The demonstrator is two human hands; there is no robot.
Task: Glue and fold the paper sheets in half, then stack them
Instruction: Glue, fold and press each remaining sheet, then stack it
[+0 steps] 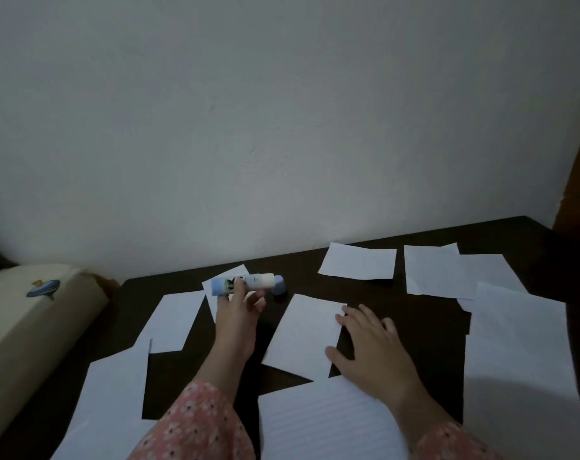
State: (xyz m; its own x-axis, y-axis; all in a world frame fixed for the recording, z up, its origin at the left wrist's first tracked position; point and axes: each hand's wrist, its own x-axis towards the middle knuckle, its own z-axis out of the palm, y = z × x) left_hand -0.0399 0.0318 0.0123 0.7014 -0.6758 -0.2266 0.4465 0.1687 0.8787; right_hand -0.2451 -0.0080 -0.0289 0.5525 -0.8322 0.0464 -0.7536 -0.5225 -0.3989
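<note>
The glue stick (247,283) is pinched sideways in the left hand (238,308), held just above the dark table (424,313), with its blue cap (279,284) seen right beside its end. The right hand (370,346) is laid flat, fingers spread, on the right edge of a small sheet (303,333). Loads more paper sheets (358,260) are scattered all around, some lined.

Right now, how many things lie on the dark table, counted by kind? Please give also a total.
Smaller, half-size paper pieces: 5, for example the one under the right hand
Large lined sheets: 3, for example the nearest one
Glue stick, in the grip of the left hand: 1
Blue cap: 1
Total: 10; where sheets overlap, more may be hidden.
</note>
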